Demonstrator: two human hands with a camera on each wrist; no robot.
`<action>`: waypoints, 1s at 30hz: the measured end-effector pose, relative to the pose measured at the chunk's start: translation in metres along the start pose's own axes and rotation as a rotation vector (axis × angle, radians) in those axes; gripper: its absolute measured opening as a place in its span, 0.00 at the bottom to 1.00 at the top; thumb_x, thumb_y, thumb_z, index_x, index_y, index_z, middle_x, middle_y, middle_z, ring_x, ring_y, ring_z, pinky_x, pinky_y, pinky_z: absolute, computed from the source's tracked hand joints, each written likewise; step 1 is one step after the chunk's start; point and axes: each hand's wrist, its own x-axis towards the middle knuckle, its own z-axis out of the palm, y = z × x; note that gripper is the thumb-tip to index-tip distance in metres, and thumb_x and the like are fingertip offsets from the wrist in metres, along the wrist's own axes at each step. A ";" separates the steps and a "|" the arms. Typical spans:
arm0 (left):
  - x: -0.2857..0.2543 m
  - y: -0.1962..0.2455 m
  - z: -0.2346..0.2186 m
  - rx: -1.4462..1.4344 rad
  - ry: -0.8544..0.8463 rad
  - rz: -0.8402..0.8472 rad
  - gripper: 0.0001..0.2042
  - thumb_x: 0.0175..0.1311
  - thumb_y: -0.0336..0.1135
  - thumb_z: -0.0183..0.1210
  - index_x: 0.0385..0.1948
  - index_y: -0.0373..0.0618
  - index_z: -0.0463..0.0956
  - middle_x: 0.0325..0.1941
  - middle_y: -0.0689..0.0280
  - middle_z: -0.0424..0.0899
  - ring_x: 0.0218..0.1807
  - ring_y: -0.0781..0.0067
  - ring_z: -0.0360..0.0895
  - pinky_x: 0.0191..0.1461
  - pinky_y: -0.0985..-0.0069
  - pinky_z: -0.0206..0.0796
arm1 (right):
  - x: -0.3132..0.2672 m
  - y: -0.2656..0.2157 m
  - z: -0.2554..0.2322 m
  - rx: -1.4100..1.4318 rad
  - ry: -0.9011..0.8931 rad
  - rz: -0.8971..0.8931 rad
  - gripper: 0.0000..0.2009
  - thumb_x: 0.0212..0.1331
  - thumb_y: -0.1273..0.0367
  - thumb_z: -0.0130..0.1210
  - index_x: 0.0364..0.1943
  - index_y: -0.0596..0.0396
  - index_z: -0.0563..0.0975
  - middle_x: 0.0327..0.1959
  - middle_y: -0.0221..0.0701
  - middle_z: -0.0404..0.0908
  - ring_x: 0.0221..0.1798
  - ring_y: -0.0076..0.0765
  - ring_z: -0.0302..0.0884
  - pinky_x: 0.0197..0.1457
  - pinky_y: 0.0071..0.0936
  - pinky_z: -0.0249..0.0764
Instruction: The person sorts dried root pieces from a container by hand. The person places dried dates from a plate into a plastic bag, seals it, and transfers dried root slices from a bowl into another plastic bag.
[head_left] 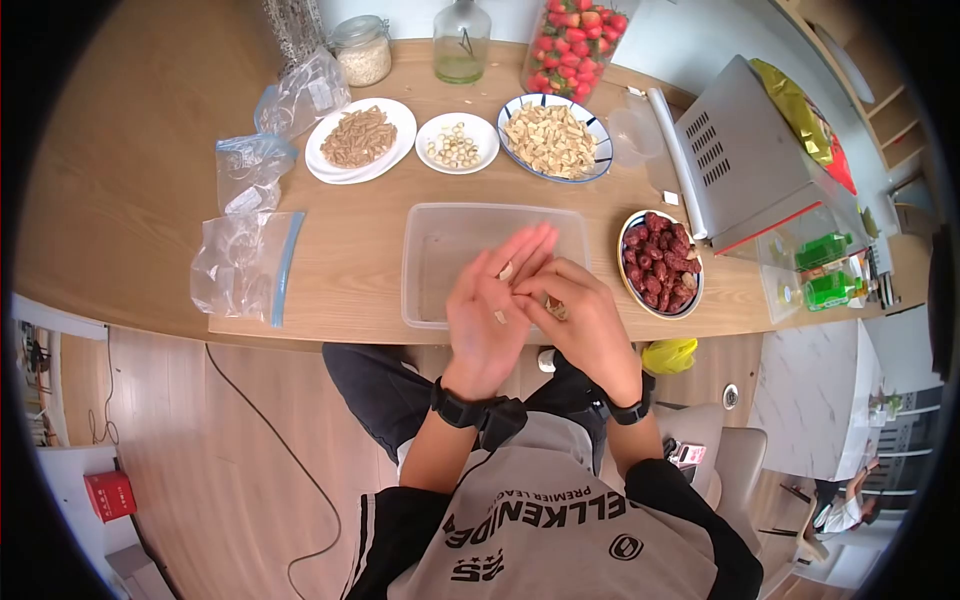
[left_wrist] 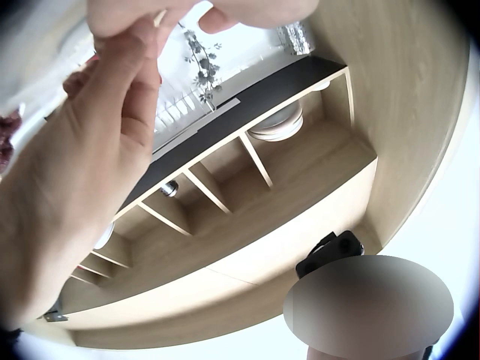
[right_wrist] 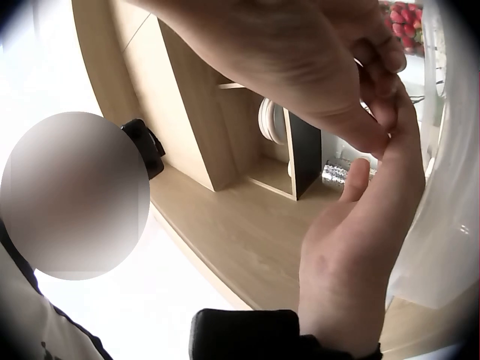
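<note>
My left hand (head_left: 482, 325) is held palm up over the near side of a clear plastic box (head_left: 416, 265), its fingers straight. Small pale dried slices (head_left: 500, 317) lie on that palm and by its fingers. From the right, my right hand (head_left: 590, 325) reaches across with curled fingers, and its thumb and fingertips pinch at the left hand's fingers. More pale dried slices (head_left: 556, 309) show within the right hand's curled fingers. In the right wrist view, the right fingertips (right_wrist: 386, 90) meet the left hand (right_wrist: 360, 240); the pinched piece is mostly hidden there.
Behind the box stand a plate of brown dried pieces (head_left: 360, 138), a small plate of pale seeds (head_left: 453, 147) and a bowl of pale dried slices (head_left: 550, 140). A bowl of red dates (head_left: 660, 265) is at right. Zip bags (head_left: 240, 265) lie at left.
</note>
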 end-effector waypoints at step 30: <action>-0.003 0.000 0.007 -0.164 0.021 -0.027 0.28 0.80 0.43 0.40 0.68 0.22 0.63 0.78 0.42 0.62 0.82 0.49 0.56 0.86 0.59 0.45 | 0.019 0.031 -0.048 -0.318 0.583 0.049 0.11 0.61 0.77 0.63 0.48 0.61 0.81 0.43 0.40 0.85 0.42 0.43 0.83 0.47 0.32 0.78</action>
